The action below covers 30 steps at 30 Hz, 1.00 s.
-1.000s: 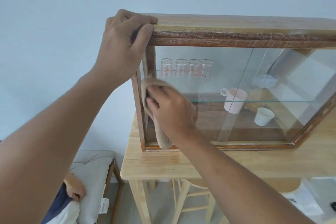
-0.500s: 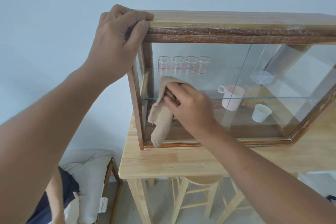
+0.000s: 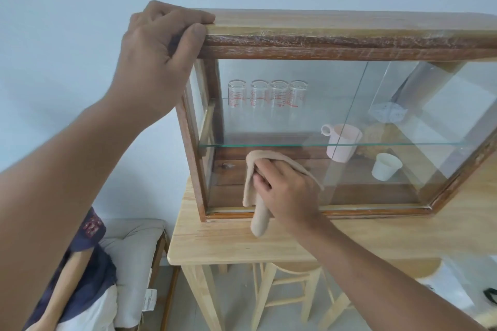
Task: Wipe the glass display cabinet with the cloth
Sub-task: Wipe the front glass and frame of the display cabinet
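A wood-framed glass display cabinet (image 3: 336,43) stands on a light wooden table (image 3: 228,242). My left hand (image 3: 161,54) grips the cabinet's top left corner. My right hand (image 3: 285,191) holds a beige cloth (image 3: 255,196) pressed flat against the lower left part of the front glass, just under the glass shelf (image 3: 269,144). The cloth's loose end hangs down over the bottom frame onto the tabletop.
Inside the cabinet are several clear measuring glasses (image 3: 266,95), a pink cup (image 3: 343,142), a white cup (image 3: 386,170) and a patterned bowl (image 3: 387,113). A wooden stool (image 3: 290,285) stands under the table. A person (image 3: 80,263) sits on a cushioned chair (image 3: 134,247) at lower left.
My right hand has carried the cloth down and to the right across the front glass, from beside the left frame to below the shelf. My left hand has kept its hold on the corner.
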Each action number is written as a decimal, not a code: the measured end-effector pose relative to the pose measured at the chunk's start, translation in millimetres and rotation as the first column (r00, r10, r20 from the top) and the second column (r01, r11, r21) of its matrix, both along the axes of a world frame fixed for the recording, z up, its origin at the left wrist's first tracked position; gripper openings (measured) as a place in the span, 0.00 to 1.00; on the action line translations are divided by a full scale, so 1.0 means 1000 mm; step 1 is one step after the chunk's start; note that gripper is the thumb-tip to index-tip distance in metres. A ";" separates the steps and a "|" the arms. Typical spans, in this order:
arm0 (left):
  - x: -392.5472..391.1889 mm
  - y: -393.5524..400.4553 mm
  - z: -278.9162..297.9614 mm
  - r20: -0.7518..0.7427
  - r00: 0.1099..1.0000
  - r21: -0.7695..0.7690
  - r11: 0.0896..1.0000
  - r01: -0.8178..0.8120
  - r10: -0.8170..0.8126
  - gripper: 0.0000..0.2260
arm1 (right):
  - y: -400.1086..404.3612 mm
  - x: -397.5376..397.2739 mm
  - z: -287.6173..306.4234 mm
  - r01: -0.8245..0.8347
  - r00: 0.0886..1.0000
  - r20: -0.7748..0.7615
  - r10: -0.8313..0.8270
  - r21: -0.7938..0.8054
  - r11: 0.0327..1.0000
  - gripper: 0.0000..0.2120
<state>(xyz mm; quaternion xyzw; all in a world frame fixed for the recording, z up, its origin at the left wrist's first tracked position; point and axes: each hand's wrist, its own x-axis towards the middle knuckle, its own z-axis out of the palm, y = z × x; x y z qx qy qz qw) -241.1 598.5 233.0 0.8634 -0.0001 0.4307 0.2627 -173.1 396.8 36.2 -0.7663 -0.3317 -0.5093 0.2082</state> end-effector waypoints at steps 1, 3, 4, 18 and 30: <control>0.000 0.000 0.000 -0.004 1.000 0.004 1.000 -0.005 0.005 0.15 | 0.011 -0.003 0.010 -0.031 0.999 -0.015 0.031 0.020 0.999 0.07; 0.000 0.000 0.000 -0.014 1.000 0.015 1.000 -0.013 0.013 0.15 | 0.024 -0.006 0.037 -0.099 0.995 -0.028 0.100 0.052 0.994 0.06; 0.000 0.000 0.000 -0.018 1.000 0.020 1.000 -0.012 0.013 0.15 | 0.026 -0.007 0.053 -0.117 0.993 -0.020 0.118 0.071 0.991 0.05; 0.011 0.007 -0.006 0.067 0.997 0.080 0.996 0.025 -0.031 0.18 | -0.041 0.016 -0.010 0.016 0.996 0.084 -0.001 -0.179 0.984 0.05; 0.007 0.008 -0.007 0.075 0.996 0.130 0.991 0.044 -0.055 0.16 | 0.070 -0.018 0.021 -0.085 0.996 -0.001 0.085 -0.108 0.990 0.04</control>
